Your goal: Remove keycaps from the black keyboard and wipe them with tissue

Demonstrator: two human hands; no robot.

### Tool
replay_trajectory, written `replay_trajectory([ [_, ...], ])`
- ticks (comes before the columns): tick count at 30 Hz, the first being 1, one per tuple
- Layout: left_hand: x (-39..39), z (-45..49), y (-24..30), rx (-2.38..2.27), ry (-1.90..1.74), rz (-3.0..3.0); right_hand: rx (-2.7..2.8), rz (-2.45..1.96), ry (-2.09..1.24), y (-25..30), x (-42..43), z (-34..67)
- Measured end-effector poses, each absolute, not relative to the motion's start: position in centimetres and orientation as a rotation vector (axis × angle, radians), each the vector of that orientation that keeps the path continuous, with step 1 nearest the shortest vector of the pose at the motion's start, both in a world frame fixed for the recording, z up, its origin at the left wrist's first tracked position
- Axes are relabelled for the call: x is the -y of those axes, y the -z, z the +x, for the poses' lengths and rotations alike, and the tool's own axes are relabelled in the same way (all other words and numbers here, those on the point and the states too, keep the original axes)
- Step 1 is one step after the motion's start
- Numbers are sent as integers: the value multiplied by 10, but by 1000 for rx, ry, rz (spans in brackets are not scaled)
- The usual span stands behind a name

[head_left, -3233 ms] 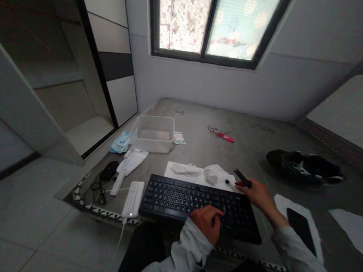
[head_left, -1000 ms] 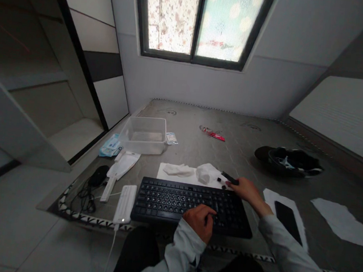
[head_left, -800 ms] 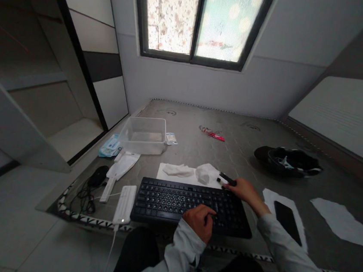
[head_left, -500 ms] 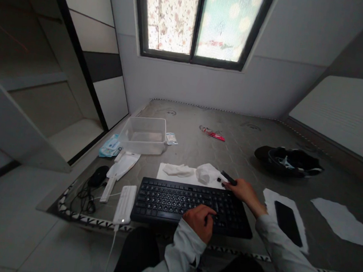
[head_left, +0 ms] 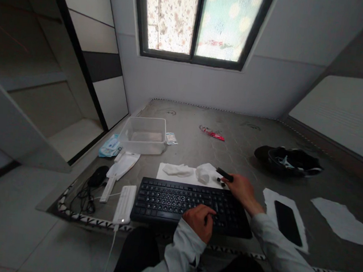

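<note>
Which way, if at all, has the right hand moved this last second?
Yes: the right hand, holding a black tool, edged left along the keyboard toward the tissue.

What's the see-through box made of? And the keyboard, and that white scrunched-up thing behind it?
The box looks like clear, smooth plastic: its floor shows through the walls. The keyboard seems matte black plastic, dull with pale key markings. The scrunched-up thing is probably tissue or a wipe: white, soft-looking and crinkled.
</note>
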State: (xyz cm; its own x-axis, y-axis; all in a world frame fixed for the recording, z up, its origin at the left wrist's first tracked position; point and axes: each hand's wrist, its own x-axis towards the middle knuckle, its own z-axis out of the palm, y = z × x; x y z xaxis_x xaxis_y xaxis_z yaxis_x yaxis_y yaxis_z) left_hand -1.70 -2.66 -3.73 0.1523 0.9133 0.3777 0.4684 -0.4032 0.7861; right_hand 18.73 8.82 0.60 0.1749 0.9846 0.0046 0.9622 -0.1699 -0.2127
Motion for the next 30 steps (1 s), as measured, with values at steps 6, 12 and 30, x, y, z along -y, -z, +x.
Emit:
replay_trajectory([
  [6, 27, -17, 36, -1314, -1194, 1933, 1924, -2263, -254, 2, -93, 184],
  [12, 26, -17, 37, -1306, -1186, 1941, 1896, -2181, -223, 3, -94, 188],
  [30, 24, -20, 55, -1280, -1043, 2266, 691, -892, -926, -8, 12, 133],
])
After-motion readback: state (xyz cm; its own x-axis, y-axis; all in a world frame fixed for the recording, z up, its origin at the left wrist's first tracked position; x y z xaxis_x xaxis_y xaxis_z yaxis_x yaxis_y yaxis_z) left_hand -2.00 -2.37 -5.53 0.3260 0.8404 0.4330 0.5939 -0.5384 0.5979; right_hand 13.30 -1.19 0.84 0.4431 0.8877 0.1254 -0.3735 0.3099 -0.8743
